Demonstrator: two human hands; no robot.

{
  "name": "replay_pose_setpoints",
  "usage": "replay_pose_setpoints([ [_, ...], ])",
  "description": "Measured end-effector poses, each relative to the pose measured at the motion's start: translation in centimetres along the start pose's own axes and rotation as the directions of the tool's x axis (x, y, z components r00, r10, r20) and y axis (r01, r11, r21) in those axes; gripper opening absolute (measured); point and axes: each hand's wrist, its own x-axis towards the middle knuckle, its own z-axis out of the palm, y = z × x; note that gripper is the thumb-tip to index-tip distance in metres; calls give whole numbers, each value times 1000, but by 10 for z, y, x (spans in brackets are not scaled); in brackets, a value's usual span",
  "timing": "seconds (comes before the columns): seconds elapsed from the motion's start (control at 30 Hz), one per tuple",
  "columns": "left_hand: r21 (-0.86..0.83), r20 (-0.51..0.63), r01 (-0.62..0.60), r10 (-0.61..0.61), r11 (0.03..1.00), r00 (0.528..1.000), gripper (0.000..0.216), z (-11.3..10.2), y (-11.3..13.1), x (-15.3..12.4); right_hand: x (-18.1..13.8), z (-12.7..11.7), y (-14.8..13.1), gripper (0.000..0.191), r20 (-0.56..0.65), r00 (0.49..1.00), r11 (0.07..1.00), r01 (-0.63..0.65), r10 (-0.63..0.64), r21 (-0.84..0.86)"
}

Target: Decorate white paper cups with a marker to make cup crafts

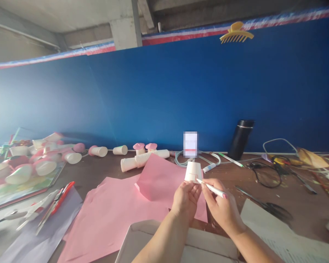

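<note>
My left hand (186, 199) holds a white paper cup (193, 171) upside down, its fingers under the rim. Thin reddish lines show on the cup's side near the rim. In my right hand (222, 208) is a white marker pen (216, 191) with a pink end, gripped like a pencil. Its tip meets or nearly meets the cup's side; I cannot tell which. Beneath and left of the hands lie pink paper sheets (117, 204), one with a lifted, curled edge. A pen cap (209, 167) lies behind the cup.
A row of stacked cups (142, 160) lies behind the paper. Pink-and-white cup pieces (44, 157) crowd the left. A red-handled cutter (62, 199) lies front left. Black scissors (275, 210), cables (265, 175) and a black flask (240, 140) are to the right, before a blue partition (164, 98).
</note>
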Motion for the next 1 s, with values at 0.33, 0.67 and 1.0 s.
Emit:
replay_pose_setpoints([
  [0.33, 6, 8, 6, -6, 1000, 1000, 5, 0, -2, 0, 1, -1, 1, 18, -25, 1000, 1000, 2, -2, -19],
  [0.67, -4, 9, 0, 0, 1000, 1000, 6, 0, -1, 0, 3, 0, 1, 19, -46, 999, 1000, -3, 1, -31],
  [1.0, -2, -2, 1, -1, 1000, 1000, 4, 0, -1, 0, 1, -3, -1, 19, 12, 999, 999, -35, 35, -9],
])
